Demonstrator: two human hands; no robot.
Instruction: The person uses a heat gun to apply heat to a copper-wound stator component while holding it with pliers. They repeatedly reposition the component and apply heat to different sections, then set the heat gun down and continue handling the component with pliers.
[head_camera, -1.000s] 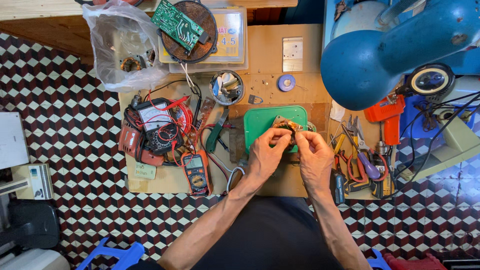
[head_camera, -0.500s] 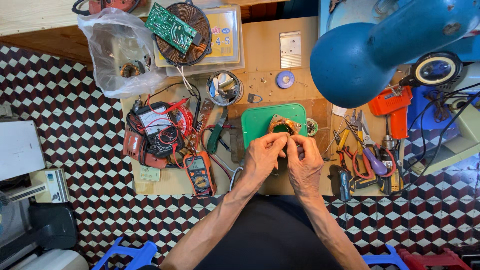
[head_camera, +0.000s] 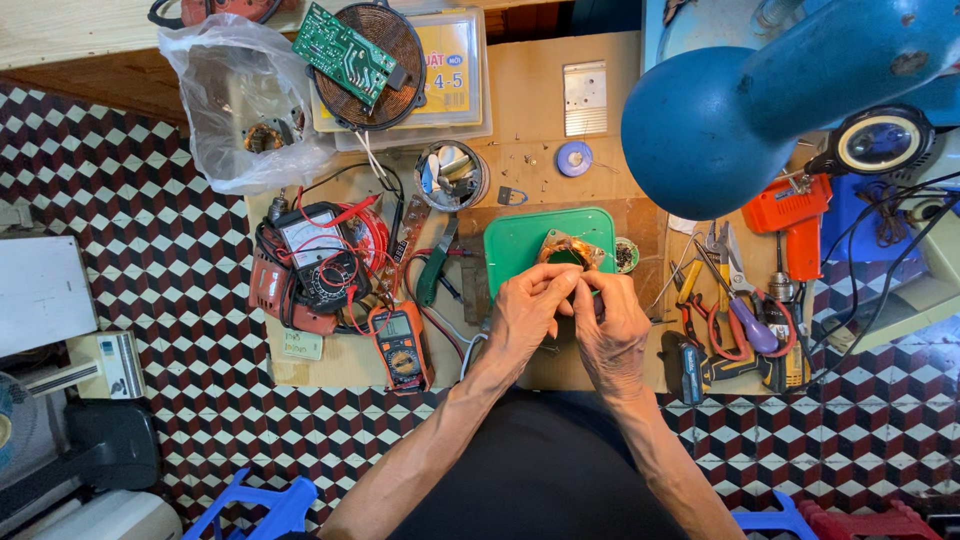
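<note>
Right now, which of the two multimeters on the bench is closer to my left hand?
The small orange digital multimeter, lying just beside your left hand. The other, a black analog meter with a dial face and red leads, sits farther out to the left.

- Copper coil (head_camera: 568, 250): near half covered by the fingertips of left hand (head_camera: 525, 315) and right hand (head_camera: 612, 325); what they pinch cannot be told.
- Green tray (head_camera: 520, 245): near edge hidden behind both hands.
- Blue lamp shade (head_camera: 735, 125): blocks the bench behind it; its arm runs off the top right edge.
- Clear plastic bag (head_camera: 235, 100): contents blurred, only a brownish lump shows.
- Small round tin (head_camera: 452, 176): holds bits too small to tell.
- Red tool (head_camera: 215, 10): cut off by the top edge.
- Blue plastic stool (head_camera: 265, 505): cut off by the bottom edge.
- Both forearms: run out of the bottom edge.
</note>
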